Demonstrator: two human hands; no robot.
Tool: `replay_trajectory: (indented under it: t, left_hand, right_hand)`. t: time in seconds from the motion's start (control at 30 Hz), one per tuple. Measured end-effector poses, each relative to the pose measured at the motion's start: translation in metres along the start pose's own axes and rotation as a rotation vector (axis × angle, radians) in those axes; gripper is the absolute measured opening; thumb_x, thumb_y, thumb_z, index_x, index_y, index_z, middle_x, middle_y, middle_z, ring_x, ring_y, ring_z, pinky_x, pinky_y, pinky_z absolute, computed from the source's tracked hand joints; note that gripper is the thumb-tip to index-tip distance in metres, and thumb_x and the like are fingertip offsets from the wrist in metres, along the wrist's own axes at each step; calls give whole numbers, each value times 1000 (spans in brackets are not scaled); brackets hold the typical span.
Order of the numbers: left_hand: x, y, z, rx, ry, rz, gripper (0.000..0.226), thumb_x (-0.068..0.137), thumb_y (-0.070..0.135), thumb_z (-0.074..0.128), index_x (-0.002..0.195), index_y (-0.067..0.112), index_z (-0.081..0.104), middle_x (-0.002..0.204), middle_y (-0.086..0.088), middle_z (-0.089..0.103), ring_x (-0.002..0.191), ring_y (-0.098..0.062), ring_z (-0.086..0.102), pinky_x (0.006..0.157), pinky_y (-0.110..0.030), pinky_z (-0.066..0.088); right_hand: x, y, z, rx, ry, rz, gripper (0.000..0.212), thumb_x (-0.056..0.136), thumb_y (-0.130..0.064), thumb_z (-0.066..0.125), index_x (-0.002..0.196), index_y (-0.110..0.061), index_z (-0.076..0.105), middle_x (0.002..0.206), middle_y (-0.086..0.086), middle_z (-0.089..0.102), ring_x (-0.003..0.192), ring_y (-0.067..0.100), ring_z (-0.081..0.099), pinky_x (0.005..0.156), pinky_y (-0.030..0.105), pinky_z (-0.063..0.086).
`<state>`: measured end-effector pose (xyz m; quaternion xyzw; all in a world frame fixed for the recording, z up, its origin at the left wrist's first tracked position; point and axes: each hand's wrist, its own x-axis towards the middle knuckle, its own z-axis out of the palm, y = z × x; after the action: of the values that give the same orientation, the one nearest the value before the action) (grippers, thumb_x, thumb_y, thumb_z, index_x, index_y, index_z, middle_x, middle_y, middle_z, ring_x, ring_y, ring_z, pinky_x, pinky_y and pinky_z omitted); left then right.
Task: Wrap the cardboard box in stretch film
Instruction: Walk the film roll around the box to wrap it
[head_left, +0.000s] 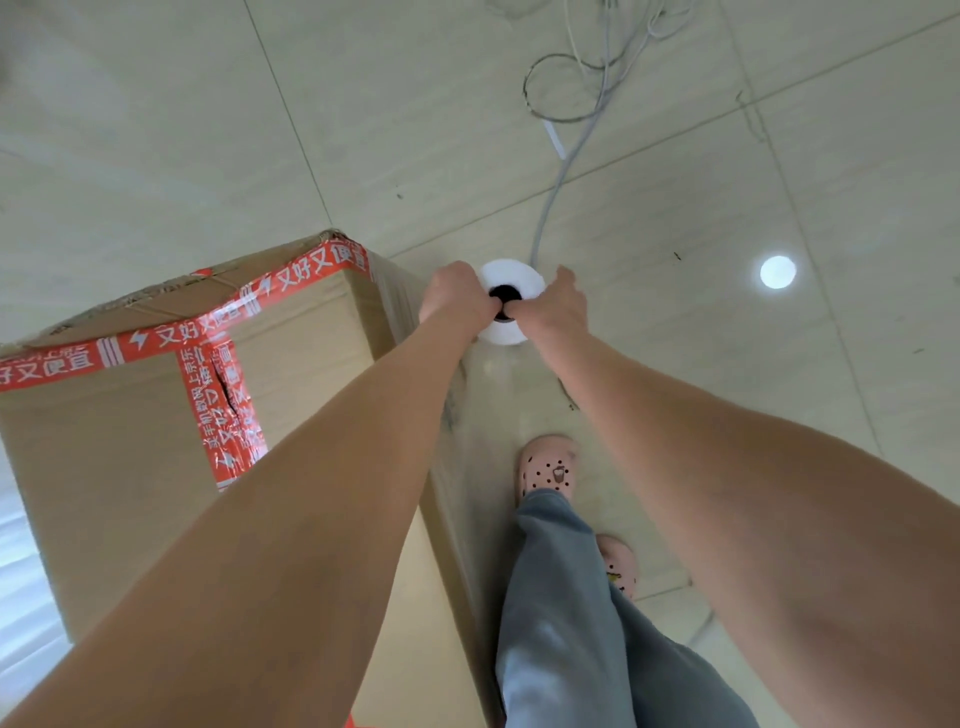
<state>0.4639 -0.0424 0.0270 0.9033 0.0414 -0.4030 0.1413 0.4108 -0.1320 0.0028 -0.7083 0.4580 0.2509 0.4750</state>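
A tall cardboard box (119, 457) with red printed tape along its top edges stands on the floor at the left. A white roll of stretch film (511, 275) is held upright beyond the box's far right corner. My left hand (454, 296) grips the roll's top from the left, and my right hand (553, 304) grips it from the right, fingers hooked into the dark core. Clear film (452, 467) lies stretched down the box's right side, from the roll toward me.
Pale floor tiles (675, 208) surround the box. A grey cable (558, 182) with loose loops runs across the floor beyond the roll. My feet in pink clogs (548, 470) and grey trousers stand right of the box. A round light reflection (777, 272) shows on the tiles.
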Motion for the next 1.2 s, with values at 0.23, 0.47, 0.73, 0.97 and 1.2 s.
replay_trajectory:
  t: [0.23,0.47,0.73,0.97,1.2]
  left_hand:
    - [11,14,-14,123,-53,59,20,83,20,62,95,5,56,97,-11,61,91,-30,64,66,-30,48]
    - [25,24,-20,229,-4,112,19,84,11,58,102,6,60,110,-11,61,101,-28,60,69,-31,44]
    - [40,11,-50,93,119,-68,23,83,19,65,101,4,60,102,-11,63,94,-27,63,68,-30,48]
    - [49,1,-68,247,90,-54,11,82,11,61,92,7,59,100,-12,62,92,-30,61,66,-31,45]
    - [63,-4,-83,250,112,-81,12,82,7,59,94,6,62,104,-14,62,95,-32,62,68,-32,46]
  right_hand:
    - [5,-6,2,333,-140,256,54,78,-12,69,128,-7,49,115,9,55,68,21,58,68,37,58]
    - [26,-19,-4,86,-110,37,33,72,-11,62,104,-19,65,99,6,66,85,24,63,60,34,59]
    - [36,-62,6,-67,-92,-201,40,79,-17,64,119,-17,59,113,6,64,99,25,61,74,28,46]
    - [19,-74,30,381,-387,298,52,79,-12,68,127,-6,49,107,10,55,95,29,61,55,33,56]
    - [34,-99,35,-10,-291,31,42,77,-17,67,117,-9,55,100,8,61,82,25,62,76,43,58]
